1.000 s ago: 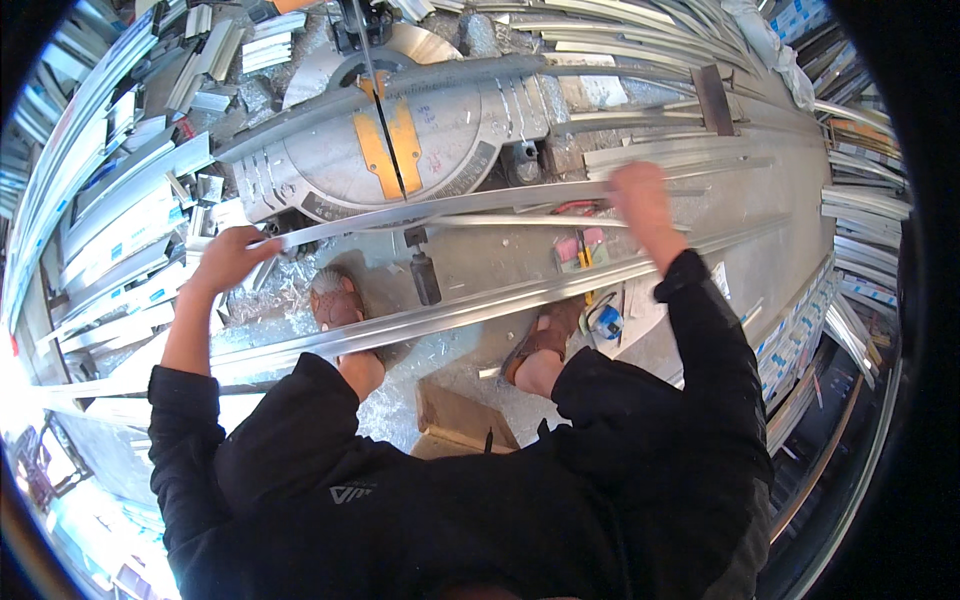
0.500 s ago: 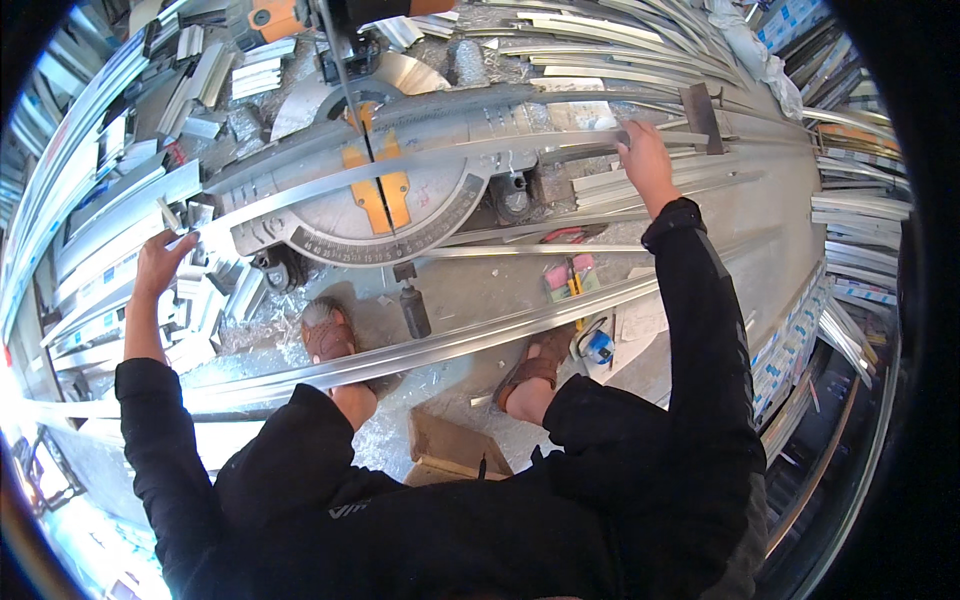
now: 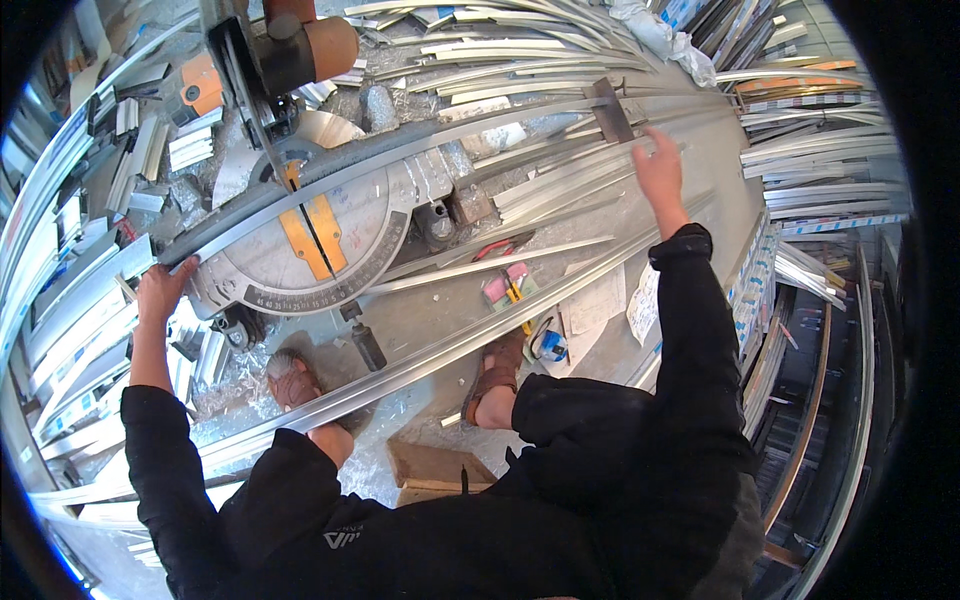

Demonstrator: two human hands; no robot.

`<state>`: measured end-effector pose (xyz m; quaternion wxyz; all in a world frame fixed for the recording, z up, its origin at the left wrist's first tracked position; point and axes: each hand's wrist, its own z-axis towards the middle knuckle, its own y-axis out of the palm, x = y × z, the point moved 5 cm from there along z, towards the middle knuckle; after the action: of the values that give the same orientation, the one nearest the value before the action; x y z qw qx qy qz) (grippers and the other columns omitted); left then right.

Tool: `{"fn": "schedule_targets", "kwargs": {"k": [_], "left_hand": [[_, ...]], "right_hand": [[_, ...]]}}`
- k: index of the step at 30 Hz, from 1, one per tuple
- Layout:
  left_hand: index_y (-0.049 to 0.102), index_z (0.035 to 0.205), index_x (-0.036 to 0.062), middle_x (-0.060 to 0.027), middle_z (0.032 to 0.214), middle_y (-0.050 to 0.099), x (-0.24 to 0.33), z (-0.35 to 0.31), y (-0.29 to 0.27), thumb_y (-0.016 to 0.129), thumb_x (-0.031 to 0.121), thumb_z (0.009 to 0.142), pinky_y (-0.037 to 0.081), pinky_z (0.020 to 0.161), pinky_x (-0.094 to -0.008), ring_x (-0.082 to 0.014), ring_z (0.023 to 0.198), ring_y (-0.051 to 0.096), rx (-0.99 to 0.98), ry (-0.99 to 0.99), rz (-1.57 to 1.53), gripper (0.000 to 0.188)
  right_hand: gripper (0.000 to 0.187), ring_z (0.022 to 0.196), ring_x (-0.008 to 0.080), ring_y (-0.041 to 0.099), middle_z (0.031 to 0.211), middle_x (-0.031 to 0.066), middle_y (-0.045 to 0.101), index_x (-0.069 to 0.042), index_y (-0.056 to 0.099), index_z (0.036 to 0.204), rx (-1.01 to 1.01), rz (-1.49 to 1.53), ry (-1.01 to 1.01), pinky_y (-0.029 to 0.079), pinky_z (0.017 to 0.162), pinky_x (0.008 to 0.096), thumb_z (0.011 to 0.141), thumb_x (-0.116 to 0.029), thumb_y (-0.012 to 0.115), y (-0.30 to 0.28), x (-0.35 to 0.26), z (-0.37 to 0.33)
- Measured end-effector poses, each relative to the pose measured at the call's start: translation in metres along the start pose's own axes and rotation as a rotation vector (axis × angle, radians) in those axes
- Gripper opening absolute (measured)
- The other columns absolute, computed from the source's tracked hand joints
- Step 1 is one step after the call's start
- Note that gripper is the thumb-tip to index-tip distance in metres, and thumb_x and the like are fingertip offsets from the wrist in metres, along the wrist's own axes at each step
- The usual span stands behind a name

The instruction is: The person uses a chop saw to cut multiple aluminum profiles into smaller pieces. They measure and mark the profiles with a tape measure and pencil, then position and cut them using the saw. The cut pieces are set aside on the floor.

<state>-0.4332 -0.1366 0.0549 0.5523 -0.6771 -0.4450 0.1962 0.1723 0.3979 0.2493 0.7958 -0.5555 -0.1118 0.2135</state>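
Observation:
A long, thin aluminium strip (image 3: 440,137) lies along the back fence of a mitre saw, across the round saw table (image 3: 370,215) and its yellow insert (image 3: 310,238). At the strip's left end, my left hand (image 3: 160,292) pinches it between thumb and fingers. My right hand (image 3: 660,175) is off the strip, with its fingers apart, just right of a brown upright plate (image 3: 613,112) near the strip's far end. The saw head (image 3: 245,85) is raised behind the table, its blade above the strip.
A long aluminium profile (image 3: 400,375) crosses in front of my legs. Cut offcuts (image 3: 195,150) pile at the left, and long profiles (image 3: 540,50) lie behind. On the floor are a tape measure (image 3: 549,345), papers (image 3: 595,300) and an open cardboard box (image 3: 435,465).
The strip has moved back against the saw's fence. My right hand has let go of it and opened beside the brown plate. My view has turned, so the saw appears farther left.

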Motion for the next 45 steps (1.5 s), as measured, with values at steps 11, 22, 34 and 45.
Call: {"fn": "schedule_targets", "kwargs": {"k": [11,22,34,45], "left_hand": [[0.072,0.107,-0.0063,-0.0288,0.108,0.071,-0.001,0.006,-0.005,0.056,0.086,0.077,0.052,0.094,-0.0475,-0.0423,0.107,0.068,-0.118,-0.071,0.092,0.099],[0.072,0.116,-0.0006,-0.0232,0.113,0.072,0.004,-0.001,-0.008,0.054,0.085,0.079,0.045,0.103,-0.0462,-0.0366,0.114,0.067,-0.098,-0.056,0.078,0.095],[0.071,0.117,-0.0030,-0.0260,0.115,0.071,0.002,0.001,-0.005,0.057,0.082,0.080,0.045,0.104,-0.0470,-0.0398,0.116,0.065,-0.070,-0.046,0.065,0.094],[0.071,0.115,-0.0033,-0.0255,0.111,0.072,0.005,0.000,-0.005,0.054,0.082,0.082,0.043,0.104,-0.0469,-0.0386,0.114,0.066,-0.076,-0.040,0.103,0.093]], "right_hand": [[0.051,0.101,0.0379,0.065,0.101,0.0262,0.066,0.003,0.062,0.121,-0.094,0.587,-0.778,0.050,0.086,0.0429,0.097,-0.041,0.060,-0.139,-0.426,0.094],[0.078,0.064,0.0241,0.064,0.067,0.0107,0.063,-0.001,0.071,0.081,-0.667,0.254,-0.649,0.049,0.064,0.0397,0.080,-0.078,0.063,-0.131,-0.422,-0.007],[0.058,0.071,0.0358,0.069,0.074,0.0155,0.070,-0.006,0.071,0.072,-0.551,0.225,-0.740,0.054,0.067,0.0452,0.082,-0.063,0.064,-0.099,-0.379,-0.110],[0.058,0.074,0.0355,0.069,0.075,0.0154,0.070,-0.003,0.070,0.075,-0.557,0.222,-0.706,0.055,0.071,0.0451,0.078,-0.061,0.068,-0.087,-0.370,-0.129]]}}
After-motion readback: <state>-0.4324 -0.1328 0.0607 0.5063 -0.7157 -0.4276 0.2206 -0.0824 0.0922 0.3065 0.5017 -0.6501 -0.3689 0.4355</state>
